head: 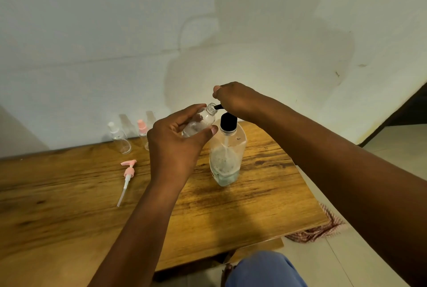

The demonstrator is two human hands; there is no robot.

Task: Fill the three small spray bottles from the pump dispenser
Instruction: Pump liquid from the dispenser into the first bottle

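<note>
Wooden table (69,194) by a bare wall: left hand (172,145) gripped an uncapped small bottle (200,123) at the nozzle, right hand (233,99) pressing the pump dispenser (227,150). Two capped bottles (119,136) waited behind, fill unclear.

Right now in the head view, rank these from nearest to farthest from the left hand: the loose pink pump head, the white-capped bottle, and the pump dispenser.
From the left hand:
1. Pump dispenser, just to its right.
2. White-capped bottle, to its left, by the wall.
3. Loose pink pump head, lying on the table to its lower left.
The last two are close to call.
</note>
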